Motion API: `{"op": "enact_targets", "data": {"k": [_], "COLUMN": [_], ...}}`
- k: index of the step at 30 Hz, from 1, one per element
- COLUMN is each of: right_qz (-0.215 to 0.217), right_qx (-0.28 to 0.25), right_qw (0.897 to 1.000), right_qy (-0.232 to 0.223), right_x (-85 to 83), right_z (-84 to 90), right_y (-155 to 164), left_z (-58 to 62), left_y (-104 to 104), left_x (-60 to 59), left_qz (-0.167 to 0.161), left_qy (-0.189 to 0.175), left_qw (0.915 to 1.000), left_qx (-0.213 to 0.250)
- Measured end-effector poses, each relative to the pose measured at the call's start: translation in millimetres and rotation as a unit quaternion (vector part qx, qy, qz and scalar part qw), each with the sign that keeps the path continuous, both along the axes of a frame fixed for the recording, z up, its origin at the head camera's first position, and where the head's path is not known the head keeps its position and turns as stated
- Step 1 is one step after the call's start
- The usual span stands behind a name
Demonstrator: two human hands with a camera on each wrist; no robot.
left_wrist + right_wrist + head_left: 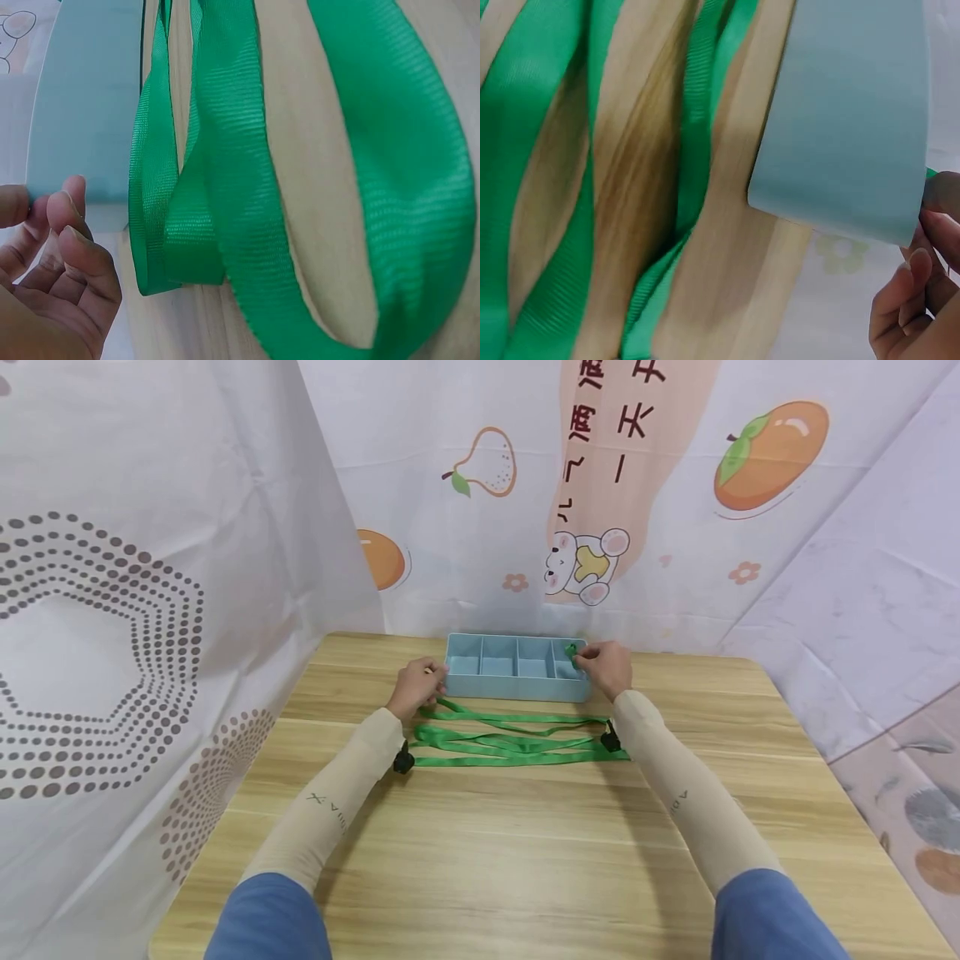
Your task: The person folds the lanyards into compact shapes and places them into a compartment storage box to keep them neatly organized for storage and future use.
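Observation:
A light-blue box (512, 687) with several compartments stands at the back of the table. My left hand (417, 685) is at its left end, curled fingertips against the corner of the rim in the left wrist view. Over the rightmost compartment, my right hand (609, 667) pinches a small crumpled green piece (572, 652), which looks like ribbon; in the right wrist view only a sliver of it shows behind the box wall. Long green ribbons (517, 760) lie in loose folded strands in front of the box, between both wrists.
The wooden table (517, 843) carries the box and ribbons. Behind it hangs a white printed curtain (450, 552), close to the box's back. Another patterned cloth (97, 652) hangs at the left. Black wrist cameras (403, 760) sit near the ribbon strands.

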State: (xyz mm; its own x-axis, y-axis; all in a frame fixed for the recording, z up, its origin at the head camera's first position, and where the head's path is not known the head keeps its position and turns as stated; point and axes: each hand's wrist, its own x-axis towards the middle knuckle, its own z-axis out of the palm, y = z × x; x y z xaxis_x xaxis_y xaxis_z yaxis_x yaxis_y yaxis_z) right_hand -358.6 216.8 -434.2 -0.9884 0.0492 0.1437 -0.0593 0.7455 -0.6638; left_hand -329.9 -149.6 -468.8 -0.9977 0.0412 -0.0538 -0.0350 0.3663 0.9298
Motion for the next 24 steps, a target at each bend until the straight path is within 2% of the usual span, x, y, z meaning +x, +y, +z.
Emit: {"op": "enact_targets", "data": {"k": [6,10,13,19,24], "right_qz": [0.015,0.021,0.014,-0.001,0.004], "right_qx": [0.103,0.191,0.235,0.259,0.256], "right_qw": [0.994,0.981,0.971,0.966,0.967], "right_qy": [0.022,0.040,0.039,0.013,-0.005], "right_x": [-6.2,-9.8,-12.7,-18.3,-22.2], "right_z": [-5.0,-8.5,-12.1,-16.3,-12.8], "right_y": [-9,-15,-19,-23,-25], "left_z": [-1.8,-3.1,-4.2,-2.9,-1.0], "left_y": [-2,-2,-1,0,0], "left_x": [-0.2,-0.9,-1.1,0.8,1.5], "left_qz": [0.001,0.001,-0.001,0.001,0.001], "left_qy": [-0.004,-0.008,-0.010,-0.004,0.000], "left_qw": [1.0000,0.9999,0.9999,0.9998,0.9998], "left_qx": [0.006,0.010,0.013,0.017,0.019]}}
